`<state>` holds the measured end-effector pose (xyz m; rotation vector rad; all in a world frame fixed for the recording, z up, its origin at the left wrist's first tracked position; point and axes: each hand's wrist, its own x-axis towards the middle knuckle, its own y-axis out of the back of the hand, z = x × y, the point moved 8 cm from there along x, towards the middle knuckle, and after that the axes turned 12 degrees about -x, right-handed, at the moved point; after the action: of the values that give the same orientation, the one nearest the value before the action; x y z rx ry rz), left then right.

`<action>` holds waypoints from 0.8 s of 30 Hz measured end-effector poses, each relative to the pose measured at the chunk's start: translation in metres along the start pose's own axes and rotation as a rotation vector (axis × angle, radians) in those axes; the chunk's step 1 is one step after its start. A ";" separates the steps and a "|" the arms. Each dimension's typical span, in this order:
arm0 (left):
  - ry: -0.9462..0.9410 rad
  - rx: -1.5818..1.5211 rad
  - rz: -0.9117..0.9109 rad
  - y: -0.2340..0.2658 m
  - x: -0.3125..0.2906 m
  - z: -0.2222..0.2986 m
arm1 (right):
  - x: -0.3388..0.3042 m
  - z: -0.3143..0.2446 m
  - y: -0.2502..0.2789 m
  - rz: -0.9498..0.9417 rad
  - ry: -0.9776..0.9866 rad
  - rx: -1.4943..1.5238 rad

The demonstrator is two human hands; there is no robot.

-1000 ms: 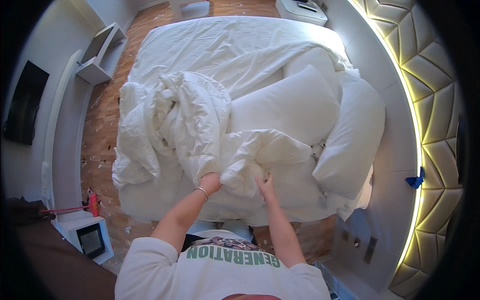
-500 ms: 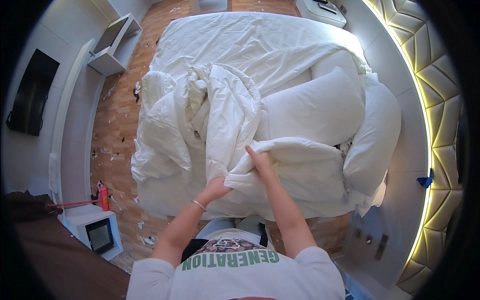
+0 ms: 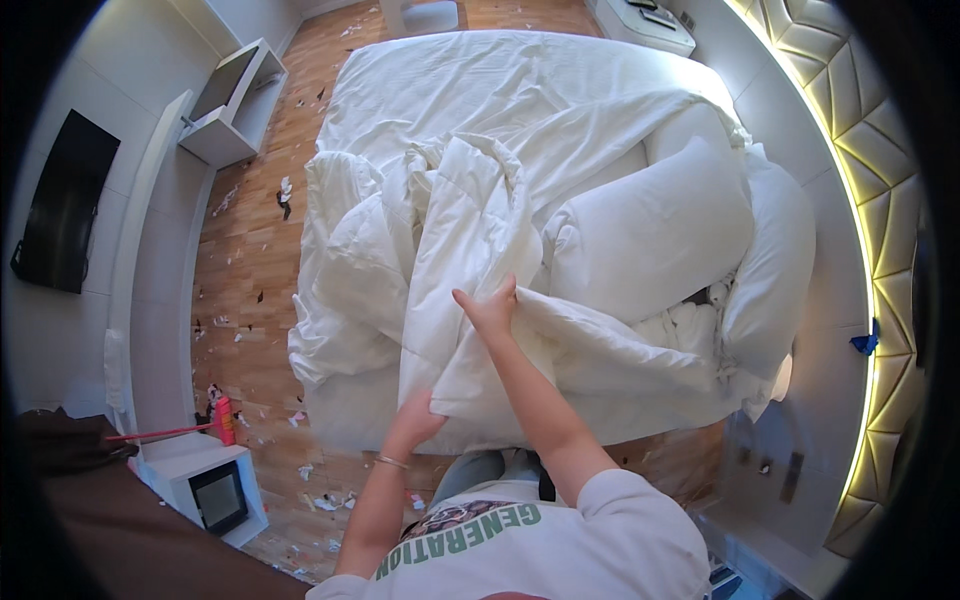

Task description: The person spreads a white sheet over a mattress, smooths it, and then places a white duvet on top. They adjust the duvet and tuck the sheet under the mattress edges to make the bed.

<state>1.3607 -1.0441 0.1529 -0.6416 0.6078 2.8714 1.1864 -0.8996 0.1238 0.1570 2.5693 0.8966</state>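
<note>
A bulky white duvet [image 3: 455, 235] lies heaped and folded across the near half of the bed. My left hand [image 3: 415, 420] is closed on its near edge, low at the front of the bed. My right hand [image 3: 490, 308] rests on the duvet farther in, with thumb and fingers spread apart. Some of its fingers are partly hidden by the folds. To the right of that hand, a long roll of the duvet runs toward the pillows. A large white pillow [image 3: 650, 245] lies beyond it, and another pillow [image 3: 770, 265] leans at the bed's right end.
Scraps of paper litter the wooden floor [image 3: 240, 270] on the left. A small white cabinet [image 3: 160, 470] with a dark front stands at lower left, near a red bottle [image 3: 226, 420]. A padded headboard wall [image 3: 890, 220] with a light strip runs along the right.
My right hand has moved left along the duvet and its grip has loosened. My left hand has drawn the edge lower. The near fold has spread out flatter, and the whole view has shifted slightly.
</note>
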 end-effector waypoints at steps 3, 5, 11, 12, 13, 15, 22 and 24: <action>0.036 0.274 -0.082 -0.019 -0.015 0.017 | 0.015 0.037 -0.032 -0.171 -0.312 -0.284; -0.010 0.401 -0.131 -0.040 -0.025 0.026 | 0.023 0.042 -0.047 -0.286 -0.303 -0.369; -0.293 0.459 -0.231 -0.058 -0.022 0.046 | 0.033 0.079 -0.045 -0.307 -0.171 -0.563; -0.337 0.429 -0.205 -0.052 -0.021 0.039 | 0.037 0.087 -0.047 -0.297 -0.099 -0.564; -0.377 0.397 -0.180 -0.043 -0.023 0.032 | 0.034 0.087 -0.043 -0.250 -0.075 -0.501; -0.369 0.415 0.037 -0.016 -0.023 0.025 | 0.021 0.101 -0.021 -0.139 -0.060 -0.392; 0.290 -1.176 0.140 -0.009 0.029 -0.059 | -0.115 0.044 0.062 -0.112 0.488 -0.089; 0.361 -1.329 -0.101 -0.023 0.049 -0.029 | -0.162 0.023 0.075 -0.230 0.667 -0.245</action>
<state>1.3322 -1.0328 0.0997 -1.2293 -1.4035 2.6925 1.3409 -0.8659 0.2090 -0.5923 2.9313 1.3284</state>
